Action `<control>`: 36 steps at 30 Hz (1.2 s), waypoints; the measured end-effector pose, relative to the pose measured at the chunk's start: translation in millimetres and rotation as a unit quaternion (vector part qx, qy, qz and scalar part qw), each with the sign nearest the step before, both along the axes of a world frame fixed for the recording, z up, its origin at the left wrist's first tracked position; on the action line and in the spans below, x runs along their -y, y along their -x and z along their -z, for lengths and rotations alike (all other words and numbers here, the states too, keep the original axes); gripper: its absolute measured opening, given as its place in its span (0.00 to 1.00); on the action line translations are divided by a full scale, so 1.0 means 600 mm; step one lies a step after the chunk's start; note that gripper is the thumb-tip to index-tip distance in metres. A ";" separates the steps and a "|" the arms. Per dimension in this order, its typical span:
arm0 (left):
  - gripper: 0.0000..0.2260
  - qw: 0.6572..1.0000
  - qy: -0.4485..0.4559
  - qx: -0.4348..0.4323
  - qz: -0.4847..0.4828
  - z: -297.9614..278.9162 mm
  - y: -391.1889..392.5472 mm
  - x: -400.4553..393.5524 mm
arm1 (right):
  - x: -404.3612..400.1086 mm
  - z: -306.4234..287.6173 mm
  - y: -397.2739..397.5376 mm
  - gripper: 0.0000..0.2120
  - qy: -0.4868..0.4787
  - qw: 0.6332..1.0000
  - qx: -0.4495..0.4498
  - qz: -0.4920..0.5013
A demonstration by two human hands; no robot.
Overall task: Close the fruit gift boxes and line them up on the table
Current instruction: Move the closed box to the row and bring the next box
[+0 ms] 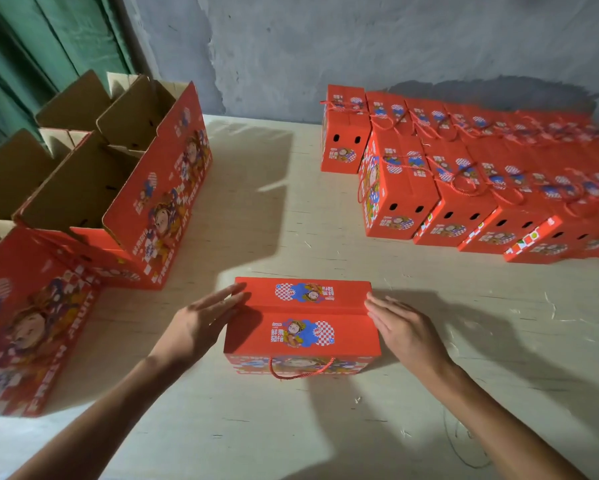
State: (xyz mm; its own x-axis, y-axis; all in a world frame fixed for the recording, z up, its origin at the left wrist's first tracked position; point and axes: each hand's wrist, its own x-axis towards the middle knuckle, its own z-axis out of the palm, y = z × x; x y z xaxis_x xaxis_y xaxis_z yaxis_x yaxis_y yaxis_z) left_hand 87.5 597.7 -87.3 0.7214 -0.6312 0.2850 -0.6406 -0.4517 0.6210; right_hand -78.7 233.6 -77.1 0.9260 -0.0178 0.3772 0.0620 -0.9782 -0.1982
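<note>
- Red cardboard box (301,315) sits in the middle of the pale surface (256,209), right in front of the person. Its two top flaps are folded down and meet in a line across the top.
- From the head view, the left hand (201,323) has flat, straight fingers that touch the left end of the box. It holds nothing.
- The right hand (405,329) is flat too, with its fingers straight and its fingertips (372,303) at the right end of the box. It holds nothing either.
- I think the step now is to finish the closing and then move this box to the rows. To do it well, press both ends evenly so the flaps stay flat and do not pop up.
- A red string handle (300,370) hangs down the near side of the box. Keep it from being pinched under the box when it slides.
- Closed boxes (464,188) stand in neat rows at the far right, touching each other. The new box should probably go next to the nearest row, with its sides straight like theirs.
- Open boxes (118,181) wait on the left with their brown insides showing. They are well apart from the hands, so they are not in the way.
- Between the box and the rows the surface only has little scraps (550,306) on it, and these should not stop a push.
- A grey wall (360,46) is behind the rows, and a green curtain (31,57) is at the far left.
</note>
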 end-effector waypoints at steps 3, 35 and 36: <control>0.13 0.995 0.000 0.092 0.022 0.000 -0.004 0.005 | -0.008 0.001 0.005 0.23 0.033 0.999 0.017 0.006; 0.17 0.980 -0.068 0.169 0.075 -0.003 0.019 0.011 | -0.063 -0.005 -0.016 0.18 0.313 0.948 0.028 -0.037; 0.17 0.982 -0.067 0.164 0.070 0.000 0.020 0.013 | -0.060 -0.005 -0.017 0.18 0.317 0.947 0.040 -0.028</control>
